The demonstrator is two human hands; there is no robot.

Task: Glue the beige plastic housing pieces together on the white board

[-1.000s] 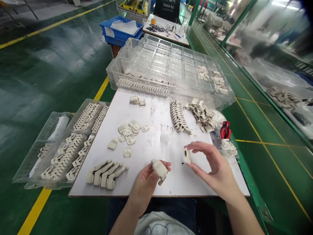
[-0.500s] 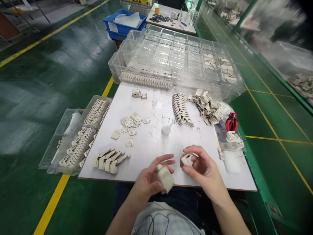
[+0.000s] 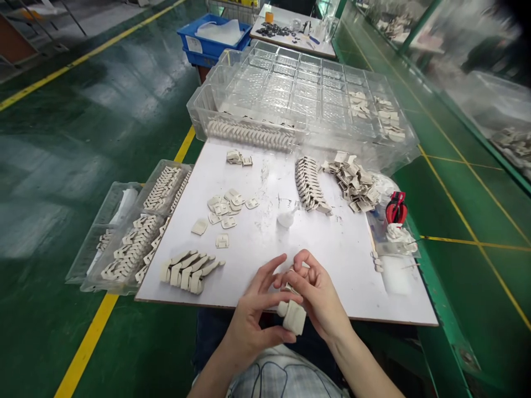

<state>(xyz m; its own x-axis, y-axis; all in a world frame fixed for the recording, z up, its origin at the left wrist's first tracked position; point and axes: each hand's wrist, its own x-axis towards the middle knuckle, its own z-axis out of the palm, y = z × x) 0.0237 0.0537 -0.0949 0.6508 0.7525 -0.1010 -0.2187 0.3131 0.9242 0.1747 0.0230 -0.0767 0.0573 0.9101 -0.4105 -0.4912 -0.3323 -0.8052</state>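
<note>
Near the front edge of the white board, my left hand (image 3: 251, 310) grips a beige moulded plastic piece (image 3: 295, 318) with a rounded knob on one side. My right hand (image 3: 322, 301) is closed right against it, its fingers around a smaller beige plastic piece (image 3: 291, 288), mostly hidden by both hands. Whether the two pieces are joined I cannot tell. To the left stands a row of beige angled parts (image 3: 191, 272). Flat beige plates (image 3: 222, 207) lie scattered beyond them. A small white squeeze bottle (image 3: 285, 219) stands mid-board.
A curved row of beige parts (image 3: 310, 185) and a loose heap (image 3: 355, 182) lie at the back right. Red-handled pliers (image 3: 396, 209) sit at the right edge. Large clear compartment trays (image 3: 199, 113) stand behind; smaller filled trays (image 3: 88, 276) are at left.
My right hand has moved left with its small beige piece and now meets my left hand. My left hand has shifted slightly right, its fingers closing in around the pieces.
</note>
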